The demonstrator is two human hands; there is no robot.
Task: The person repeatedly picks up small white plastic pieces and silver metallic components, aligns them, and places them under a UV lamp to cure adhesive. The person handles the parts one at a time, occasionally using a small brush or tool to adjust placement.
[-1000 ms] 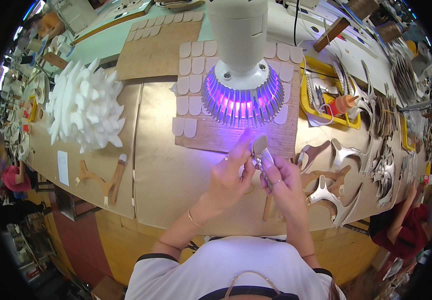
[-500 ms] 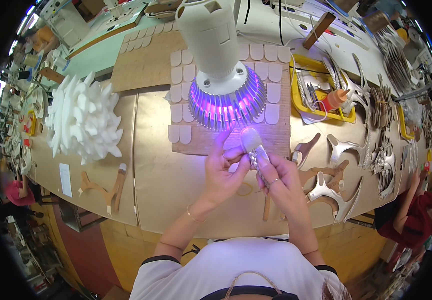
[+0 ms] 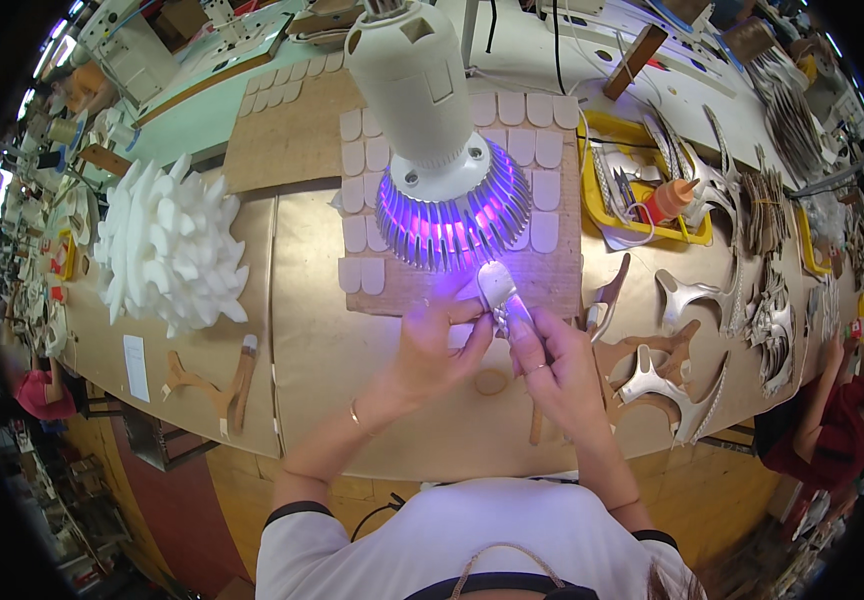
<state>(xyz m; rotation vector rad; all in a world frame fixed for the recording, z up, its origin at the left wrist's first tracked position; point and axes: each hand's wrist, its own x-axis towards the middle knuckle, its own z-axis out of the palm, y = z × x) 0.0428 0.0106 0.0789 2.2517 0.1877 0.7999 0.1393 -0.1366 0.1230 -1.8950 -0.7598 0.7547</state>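
Observation:
My left hand [image 3: 430, 350] and my right hand [image 3: 550, 362] together hold a small pale petal-shaped piece [image 3: 497, 286] up under a white lamp [image 3: 432, 130] that glows violet. The piece is lit purple and sits just below the lamp's finned rim. My left fingers pinch its left lower edge, my right fingers grip its stem from the right. Below the lamp lies a brown board [image 3: 552, 272] carrying rows of pale petal pieces [image 3: 360, 275].
A white spiky foam cluster [image 3: 170, 245] lies at the left. A yellow tray [image 3: 600, 205] with an orange-capped bottle [image 3: 674, 198] stands at the right. Silvery cut-out shapes [image 3: 687, 295] and brown cut-outs [image 3: 214, 392] lie around. A person in red [image 3: 832, 425] sits at the right edge.
Both hands have lifted the petal piece farther up and nearer the lamp's violet light. The view has shifted so the lamp appears larger.

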